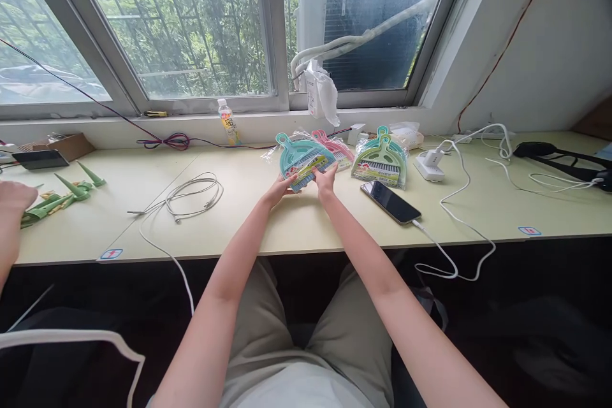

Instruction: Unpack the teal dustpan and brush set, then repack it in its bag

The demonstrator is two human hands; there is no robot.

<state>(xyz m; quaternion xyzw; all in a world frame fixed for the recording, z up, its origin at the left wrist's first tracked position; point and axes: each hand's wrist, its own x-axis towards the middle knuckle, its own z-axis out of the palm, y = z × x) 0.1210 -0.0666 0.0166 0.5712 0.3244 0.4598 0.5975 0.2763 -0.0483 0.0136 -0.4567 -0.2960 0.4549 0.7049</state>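
Note:
Both of my hands grip a blue mini dustpan and brush set (302, 154) in clear wrapping with a printed label, tilted just above the table. My left hand (280, 192) holds its lower left edge, and my right hand (326, 180) has its thumb on the lower right of the label. Partly hidden behind it lies a pink dustpan set (337, 148). To the right, green dustpan sets (380, 161) in similar wrapping lie in a small stack.
A phone (392, 201) on a white cable lies right of my hands, near a charger block (429, 166). Leftward is a coiled cable (194, 194). Another person's hand (16, 199) is beside green spiky pieces (71, 188). A bottle (228, 121) stands by the window.

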